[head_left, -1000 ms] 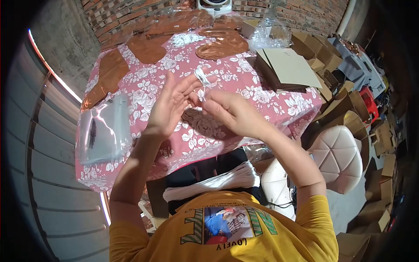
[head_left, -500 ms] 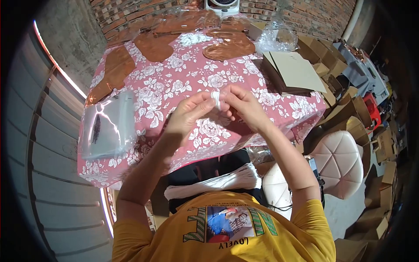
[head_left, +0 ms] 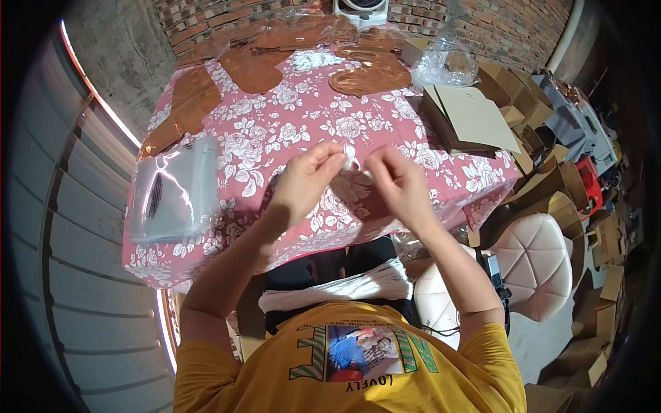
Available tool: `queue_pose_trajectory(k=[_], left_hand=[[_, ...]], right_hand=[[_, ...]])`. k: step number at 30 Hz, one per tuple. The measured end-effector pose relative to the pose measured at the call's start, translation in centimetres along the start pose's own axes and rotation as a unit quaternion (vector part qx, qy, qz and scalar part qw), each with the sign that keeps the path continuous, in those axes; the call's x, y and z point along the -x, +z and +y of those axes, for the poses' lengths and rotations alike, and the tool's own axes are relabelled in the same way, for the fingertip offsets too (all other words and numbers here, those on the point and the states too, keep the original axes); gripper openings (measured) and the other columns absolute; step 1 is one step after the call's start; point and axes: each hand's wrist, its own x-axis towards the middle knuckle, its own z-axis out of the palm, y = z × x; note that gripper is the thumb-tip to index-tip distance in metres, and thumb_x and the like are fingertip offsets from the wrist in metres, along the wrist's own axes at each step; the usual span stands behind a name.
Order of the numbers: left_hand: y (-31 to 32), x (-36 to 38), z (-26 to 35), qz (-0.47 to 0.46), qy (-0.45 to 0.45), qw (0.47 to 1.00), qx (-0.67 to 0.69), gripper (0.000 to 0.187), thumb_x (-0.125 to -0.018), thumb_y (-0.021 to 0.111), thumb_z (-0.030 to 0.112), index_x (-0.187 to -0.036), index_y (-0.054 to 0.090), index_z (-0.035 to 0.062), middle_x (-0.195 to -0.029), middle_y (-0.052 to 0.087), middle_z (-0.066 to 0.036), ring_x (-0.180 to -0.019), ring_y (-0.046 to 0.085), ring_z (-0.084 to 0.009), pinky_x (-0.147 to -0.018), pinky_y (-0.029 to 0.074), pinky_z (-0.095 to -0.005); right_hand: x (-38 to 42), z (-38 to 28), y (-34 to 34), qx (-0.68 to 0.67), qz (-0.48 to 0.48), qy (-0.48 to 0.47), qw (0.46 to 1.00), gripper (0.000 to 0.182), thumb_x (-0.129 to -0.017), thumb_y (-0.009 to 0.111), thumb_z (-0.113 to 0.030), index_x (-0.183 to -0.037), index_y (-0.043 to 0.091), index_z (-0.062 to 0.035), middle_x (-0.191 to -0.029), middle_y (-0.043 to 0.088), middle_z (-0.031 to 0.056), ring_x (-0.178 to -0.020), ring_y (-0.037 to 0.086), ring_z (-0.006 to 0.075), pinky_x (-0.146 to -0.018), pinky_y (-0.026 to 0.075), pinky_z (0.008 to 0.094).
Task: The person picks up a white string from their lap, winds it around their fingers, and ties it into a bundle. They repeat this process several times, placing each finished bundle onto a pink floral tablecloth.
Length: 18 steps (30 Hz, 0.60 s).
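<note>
My left hand pinches a small coil of white cord between thumb and fingertips, just above the flowered tablecloth. Close by on the right, my right hand is closed, with its thumb against the curled fingers. A short bit of the cord points toward it, but whatever lies within those fingers is hidden. Across my lap rests a long hank of white cord. More small white cord pieces are heaped at the back of the table.
A stack of clear plastic bags lies at the table's left. Copper-coloured sheets spread along the back, near a white fan. Beige cards are stacked at right, with a crumpled clear bag behind. Cardboard boxes and a quilted seat stand beyond.
My right hand has come away from the white coil and moved right, its fingers curling closed. The left hand keeps its pinch on the coil. The whole view has shifted slightly.
</note>
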Motion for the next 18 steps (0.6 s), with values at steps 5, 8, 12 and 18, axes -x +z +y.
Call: queue_pose_trajectory(k=[5,8,12,18], left_hand=[[-0.3,0.1,1.4,-0.117,-0.030,0.983,0.137,0.016,-0.094,0.048,0.014,-0.099,0.056,0.0011,-0.090,0.058,-0.001,-0.084,0.054,-0.0066,-0.079,0.044,-0.0233],[0.1,-0.1,0.7,-0.117,-0.022,0.982,0.149,0.015,-0.093,0.048,0.013,-0.101,0.055,0.0017,-0.089,0.057,-0.001,-0.083,0.054,-0.0068,-0.078,0.043,-0.0234],[0.7,0.3,0.6,-0.053,0.017,0.989,0.138,0.017,-0.094,0.045,0.014,-0.105,0.052,0.0021,-0.085,0.058,-0.001,-0.081,0.055,-0.0079,-0.072,0.045,-0.0232],[0.7,0.4,1.3,-0.041,0.066,0.959,0.274,0.021,-0.096,0.041,0.018,-0.111,0.047,0.0041,-0.101,0.052,-0.007,-0.082,0.050,-0.0078,-0.067,0.039,-0.0214]], right_hand=[[-2.0,-1.3,-1.9,0.014,-0.032,-0.107,0.994,0.026,-0.079,0.067,-0.016,-0.102,0.062,-0.0044,-0.076,0.059,0.0071,-0.066,0.059,0.0151,-0.059,0.048,0.0280],[-2.2,-0.6,-2.0,-0.027,-0.120,0.017,0.992,0.019,-0.081,0.066,-0.016,-0.097,0.064,-0.0050,-0.079,0.061,0.0066,-0.068,0.060,0.0135,-0.059,0.048,0.0267],[-2.2,-0.1,-1.8,-0.041,-0.110,0.059,0.991,0.012,-0.082,0.064,-0.014,-0.087,0.063,-0.0035,-0.083,0.063,0.0056,-0.070,0.060,0.0132,-0.059,0.047,0.0262],[-2.5,0.4,-1.8,-0.010,-0.060,-0.064,0.996,0.008,-0.080,0.064,-0.010,-0.084,0.061,-0.0031,-0.080,0.061,0.0055,-0.074,0.060,0.0167,-0.061,0.046,0.0275]])
